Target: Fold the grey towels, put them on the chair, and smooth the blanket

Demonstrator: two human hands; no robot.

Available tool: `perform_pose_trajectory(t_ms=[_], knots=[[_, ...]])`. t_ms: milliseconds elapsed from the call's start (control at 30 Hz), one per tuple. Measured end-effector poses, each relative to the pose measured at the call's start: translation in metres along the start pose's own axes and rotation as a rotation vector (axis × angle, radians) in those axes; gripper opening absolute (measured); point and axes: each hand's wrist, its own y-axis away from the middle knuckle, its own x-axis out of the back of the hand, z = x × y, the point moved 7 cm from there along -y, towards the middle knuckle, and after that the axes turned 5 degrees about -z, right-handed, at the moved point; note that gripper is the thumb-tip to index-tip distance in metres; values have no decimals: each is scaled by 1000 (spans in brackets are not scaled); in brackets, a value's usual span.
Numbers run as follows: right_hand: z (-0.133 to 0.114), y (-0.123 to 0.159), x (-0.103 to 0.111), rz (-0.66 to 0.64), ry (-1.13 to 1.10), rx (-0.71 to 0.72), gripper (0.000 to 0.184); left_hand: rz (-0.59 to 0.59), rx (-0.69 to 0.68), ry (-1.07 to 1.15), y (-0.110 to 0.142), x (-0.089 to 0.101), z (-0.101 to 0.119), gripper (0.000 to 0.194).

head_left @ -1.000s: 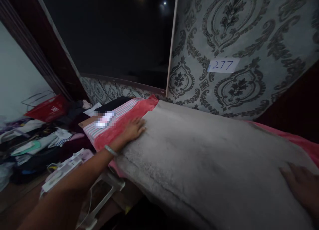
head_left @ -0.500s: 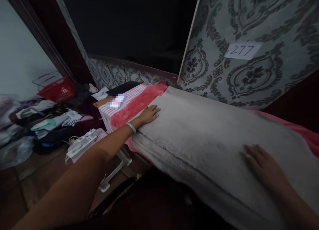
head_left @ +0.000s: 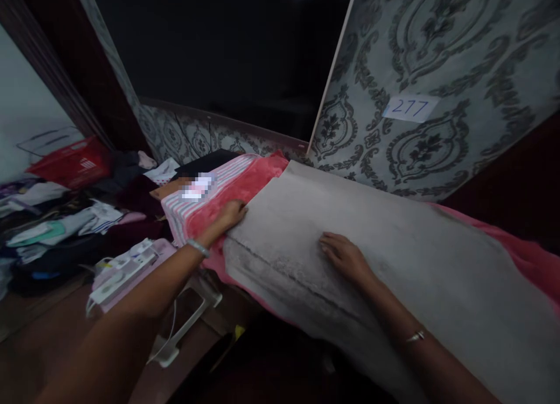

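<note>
In the head view, a grey cloth [head_left: 394,235] lies spread over a pink blanket [head_left: 249,194]. Of the hands, the left hand [head_left: 234,213] curls at the cloth's left edge, its grip unclear; the right hand [head_left: 345,255], loosely open, holds nothing over the cloth.

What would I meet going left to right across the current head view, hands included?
Mint-green cloth → white power strip → left hand → right hand → paper marked 277.
</note>
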Motion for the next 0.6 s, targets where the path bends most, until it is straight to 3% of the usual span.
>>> perform_pose_trajectory(t_ms=[267,400,600], knots=[[18,-122,-1,-37,182,-177,40,106,31,272,4,-3,-26,31],[31,-168,2,-59,262,-309,42,22,16,548,1,-7,-30,34],[50,-211,-13,-120,266,-403,42,-111,-23,663,7,-6,-23,40]])
